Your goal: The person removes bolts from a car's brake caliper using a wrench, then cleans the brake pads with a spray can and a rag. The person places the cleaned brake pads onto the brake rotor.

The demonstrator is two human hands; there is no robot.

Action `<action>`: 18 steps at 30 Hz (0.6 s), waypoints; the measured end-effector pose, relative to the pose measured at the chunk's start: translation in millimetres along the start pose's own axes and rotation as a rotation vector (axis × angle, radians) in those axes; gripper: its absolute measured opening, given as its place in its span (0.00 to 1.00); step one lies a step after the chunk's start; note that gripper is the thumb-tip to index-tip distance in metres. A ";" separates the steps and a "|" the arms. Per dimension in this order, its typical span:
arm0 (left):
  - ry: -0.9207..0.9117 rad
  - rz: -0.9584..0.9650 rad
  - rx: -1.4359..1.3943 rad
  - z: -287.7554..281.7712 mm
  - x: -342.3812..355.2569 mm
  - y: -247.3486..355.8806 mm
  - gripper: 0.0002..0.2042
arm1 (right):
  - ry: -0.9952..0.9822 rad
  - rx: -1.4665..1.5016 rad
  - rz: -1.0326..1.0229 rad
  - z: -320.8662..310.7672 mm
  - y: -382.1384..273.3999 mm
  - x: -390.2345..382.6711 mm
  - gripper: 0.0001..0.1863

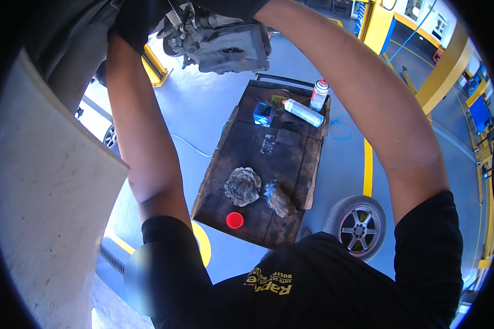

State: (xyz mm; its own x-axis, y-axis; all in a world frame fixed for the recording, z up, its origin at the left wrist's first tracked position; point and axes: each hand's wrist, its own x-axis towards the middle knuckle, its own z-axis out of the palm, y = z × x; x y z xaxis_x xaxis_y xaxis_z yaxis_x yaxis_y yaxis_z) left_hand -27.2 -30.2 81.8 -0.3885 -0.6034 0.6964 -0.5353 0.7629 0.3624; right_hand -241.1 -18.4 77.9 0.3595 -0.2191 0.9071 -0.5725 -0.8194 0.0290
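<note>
Grey drivetrain casing (230, 46): is that what both hands are at?

It looks so. It sits at the upper edge of the view, past the far end of the dark counter (247, 145). The left hand (139, 24) and right hand (233, 6), apparently in black gloves, reach up next to it.

Are the fingers grasping anything?

I can't tell; on both hands they are out of sight, so contact is unclear too.

How would you work well up there?

In my judgement, settle a firm grip before applying force, brace one hand against solid metal, and mind the edge of the pale panel (60, 186) close by the left forearm. Overhead reach tires the arms, so short, steady efforts suit it best.

And the containers?

Two aerosol cans stand out on the counter: an upright can (319, 97) and a can lying on its side (303, 113). A small blue box (263, 114) is near them. What any of them holds doesn't show. Toward the near end lies a round red cap (235, 220), just below two crumpled rags (243, 186).
</note>
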 end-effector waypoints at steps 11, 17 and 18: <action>0.144 -0.249 -0.241 -1.0 -16.6 6.9 0.13 | 0.070 0.022 -0.030 3.2 3.2 2.8 0.19; 0.717 0.254 -0.332 133.1 -138.8 17.7 0.19 | 0.031 0.018 -0.049 0.8 1.1 1.1 0.23; 0.832 0.083 -0.625 148.3 -147.0 13.9 0.19 | 0.007 0.007 -0.023 -0.1 1.3 0.9 0.24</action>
State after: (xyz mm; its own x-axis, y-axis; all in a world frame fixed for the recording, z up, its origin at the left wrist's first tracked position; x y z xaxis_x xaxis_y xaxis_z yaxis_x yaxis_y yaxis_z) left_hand -88.8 34.7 -107.4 0.3603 -0.3736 0.8547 0.0449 0.9222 0.3842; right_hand -241.6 -19.7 78.7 0.3678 -0.1961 0.9090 -0.5587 -0.8280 0.0474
